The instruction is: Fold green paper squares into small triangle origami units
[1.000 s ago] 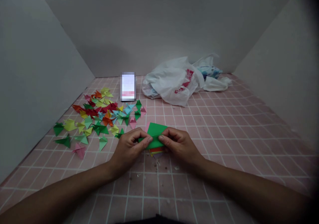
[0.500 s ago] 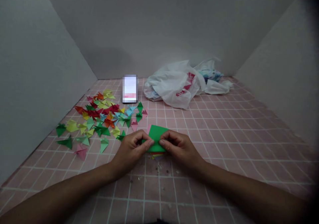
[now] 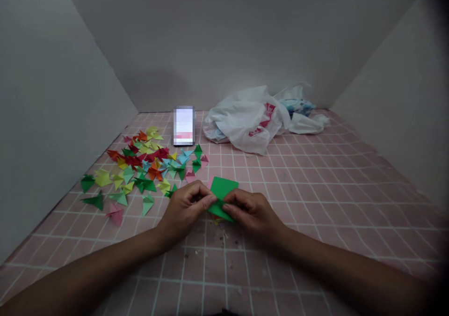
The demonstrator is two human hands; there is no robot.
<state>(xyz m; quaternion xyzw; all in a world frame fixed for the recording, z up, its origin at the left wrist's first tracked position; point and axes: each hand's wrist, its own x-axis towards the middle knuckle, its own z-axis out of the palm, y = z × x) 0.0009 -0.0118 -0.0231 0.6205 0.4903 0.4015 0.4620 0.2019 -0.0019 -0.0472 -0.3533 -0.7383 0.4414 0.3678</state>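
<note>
On the pink tiled surface, near the middle of the scene, a green paper sheet is held between two bare hands. The left hand comes in from the near left; its thumb and forefinger are pressed together, pinching the sheet's left edge, while the other fingers curl under the palm. The right hand comes in from the near right and pinches the sheet's near right part between thumb and forefinger, its remaining fingers bent and close together. The two pinches nearly meet over the paper. The far half of the green sheet sticks out beyond the fingertips, tilted a little. Just beneath the sheet, touching the surface, a thin stack of coloured paper shows only as a yellow and orange edge; how many sheets lie there cannot be told

Left of the hands, a scatter of folded paper triangles in green, yellow, red, orange, blue and pink spreads toward the left wall. At the far end of that scatter lies a phone with a blurred bright screen. Right of the phone, against the far wall, sits a crumpled white plastic bag with red print, and another bag with blue contents lies just beyond it. Small crumbs dot the tiles just near of the hands
</note>
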